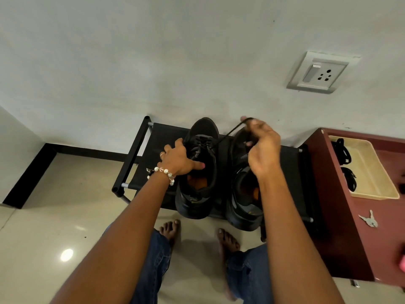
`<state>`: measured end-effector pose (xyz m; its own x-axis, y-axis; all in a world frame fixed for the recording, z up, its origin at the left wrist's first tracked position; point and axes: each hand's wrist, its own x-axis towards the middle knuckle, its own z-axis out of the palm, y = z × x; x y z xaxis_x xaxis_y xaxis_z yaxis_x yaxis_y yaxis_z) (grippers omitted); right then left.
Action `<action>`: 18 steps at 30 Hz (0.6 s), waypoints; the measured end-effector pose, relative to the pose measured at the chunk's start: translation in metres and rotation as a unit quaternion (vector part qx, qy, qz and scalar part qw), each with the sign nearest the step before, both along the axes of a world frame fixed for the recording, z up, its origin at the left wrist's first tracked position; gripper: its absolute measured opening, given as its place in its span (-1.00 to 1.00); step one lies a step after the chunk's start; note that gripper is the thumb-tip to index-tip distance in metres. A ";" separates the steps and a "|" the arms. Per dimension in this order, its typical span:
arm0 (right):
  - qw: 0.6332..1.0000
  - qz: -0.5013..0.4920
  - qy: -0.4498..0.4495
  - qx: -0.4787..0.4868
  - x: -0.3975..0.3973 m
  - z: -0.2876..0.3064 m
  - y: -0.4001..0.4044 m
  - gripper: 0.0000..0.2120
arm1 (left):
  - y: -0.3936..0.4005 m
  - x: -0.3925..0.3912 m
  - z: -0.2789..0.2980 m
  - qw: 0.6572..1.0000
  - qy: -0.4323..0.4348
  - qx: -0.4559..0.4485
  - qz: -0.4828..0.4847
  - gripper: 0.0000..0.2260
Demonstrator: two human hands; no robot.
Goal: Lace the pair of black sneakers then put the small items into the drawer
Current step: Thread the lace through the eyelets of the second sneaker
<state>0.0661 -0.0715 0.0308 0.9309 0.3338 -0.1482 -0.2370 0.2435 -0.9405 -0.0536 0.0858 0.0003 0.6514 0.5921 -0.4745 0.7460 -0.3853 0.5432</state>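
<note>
Two black sneakers stand side by side on a low black shoe rack [140, 150]. My left hand [179, 159] grips the side of the left sneaker [198, 194], thumb over its opening and fingers beside the eyelets. My right hand [260, 148] is raised over the right sneaker [245, 207] and pinches a black lace [228, 133]. The lace runs taut from my fingers down to the left sneaker's eyelets. Most of the right sneaker's front is hidden behind my right hand.
A dark red cabinet [335, 205] stands to the right of the rack. On it lie a cream tray [372, 172] holding black cords [343, 150] and a bunch of keys [369, 220]. A wall socket [317, 73] is above. My bare feet stand on the tiled floor before the rack.
</note>
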 end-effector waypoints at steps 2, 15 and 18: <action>0.982 -0.007 0.077 0.170 0.006 0.003 -0.009 -0.87 | 0.001 0.001 -0.002 1.000 -0.005 -0.008 -0.001 0.03; 0.815 0.234 -0.272 -0.456 -0.013 -0.022 0.021 -0.82 | 0.002 0.008 -0.012 0.998 -0.053 -0.008 -0.016 -0.09; 0.933 0.146 -0.129 -0.304 -0.008 -0.012 0.014 -0.87 | 0.001 0.008 -0.012 0.998 -0.052 -0.016 -0.015 -0.10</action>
